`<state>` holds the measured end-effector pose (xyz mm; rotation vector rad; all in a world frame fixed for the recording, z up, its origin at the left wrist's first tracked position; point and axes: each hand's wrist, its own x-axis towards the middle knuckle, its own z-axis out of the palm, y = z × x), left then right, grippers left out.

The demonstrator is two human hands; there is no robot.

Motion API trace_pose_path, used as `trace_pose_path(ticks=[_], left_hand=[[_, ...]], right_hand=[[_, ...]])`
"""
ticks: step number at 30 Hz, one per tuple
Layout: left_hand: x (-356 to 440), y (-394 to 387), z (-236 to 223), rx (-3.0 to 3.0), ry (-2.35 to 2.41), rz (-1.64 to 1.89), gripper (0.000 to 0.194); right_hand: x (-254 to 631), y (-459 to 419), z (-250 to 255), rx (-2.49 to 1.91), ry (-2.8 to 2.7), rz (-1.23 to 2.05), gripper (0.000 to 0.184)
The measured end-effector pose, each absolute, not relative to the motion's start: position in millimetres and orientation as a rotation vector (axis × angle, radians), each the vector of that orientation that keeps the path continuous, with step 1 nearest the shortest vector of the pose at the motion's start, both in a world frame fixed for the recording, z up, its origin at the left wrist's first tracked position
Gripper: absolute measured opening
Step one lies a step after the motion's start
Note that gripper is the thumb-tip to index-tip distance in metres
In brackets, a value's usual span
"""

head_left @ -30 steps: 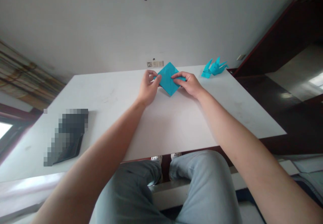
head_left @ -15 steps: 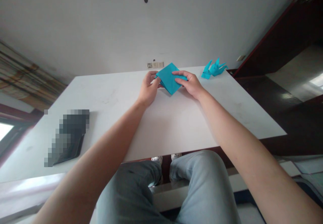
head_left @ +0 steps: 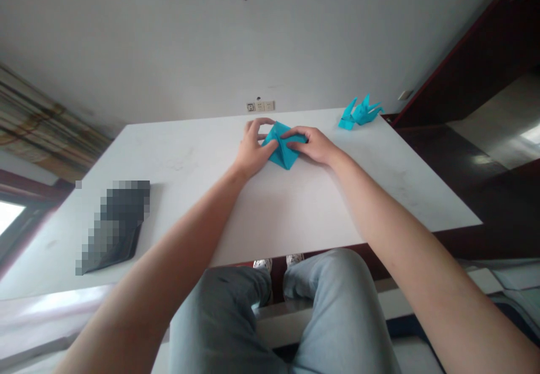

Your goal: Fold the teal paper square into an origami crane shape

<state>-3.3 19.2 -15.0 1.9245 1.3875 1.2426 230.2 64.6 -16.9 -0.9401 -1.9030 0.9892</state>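
Note:
A folded teal paper (head_left: 283, 150) lies on the white table (head_left: 295, 205) near its far edge. My left hand (head_left: 252, 149) grips the paper's left side, thumb and fingers pinched around it. My right hand (head_left: 311, 144) holds the right side, fingers curled onto the top layer. The paper's upper layers are pushed together into a raised ridge between the two hands, and its lower point faces me.
Several finished teal paper figures (head_left: 359, 113) stand at the table's far right corner. A dark, pixelated flat object (head_left: 112, 226) lies near the left front edge. A wall socket (head_left: 260, 106) sits behind the table. My knees show below the front edge.
The paper was a flat diamond held slightly raised; now it is down on the table with its sides pushed inward, and both hands have closed in towards its middle.

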Motion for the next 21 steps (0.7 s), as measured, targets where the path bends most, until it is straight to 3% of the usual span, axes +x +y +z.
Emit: trace_pose_path(ticks=[3,8,12,15,18,21], left_hand=[[-5,13,-11,2.003,1.519,1.135,0.056],[-8,5,2,2.152,1.606,0.827,0.023],[-15,9,2,2.256,1.451,0.756,0.021],[-19,14,-1,2.316,1.281,0.793,0.017],[-21,16,-1,2.265,1.204,0.787,0.023],[-18,14,0,2.204,1.34,0.743,0.032]], right_hand=[[234,67,-20,-0.968,-1.997,0.902,0.035],[242,72,-27,-1.176,-2.158,0.525,0.042],[245,75,-27,-1.215,-2.273,0.468,0.034],[245,74,-25,-1.181,-2.341,0.473,0.039],[244,71,-23,-1.194,-2.37,0.421,0.05],[240,66,-20,-1.224,-2.419,0.393,0.05]])
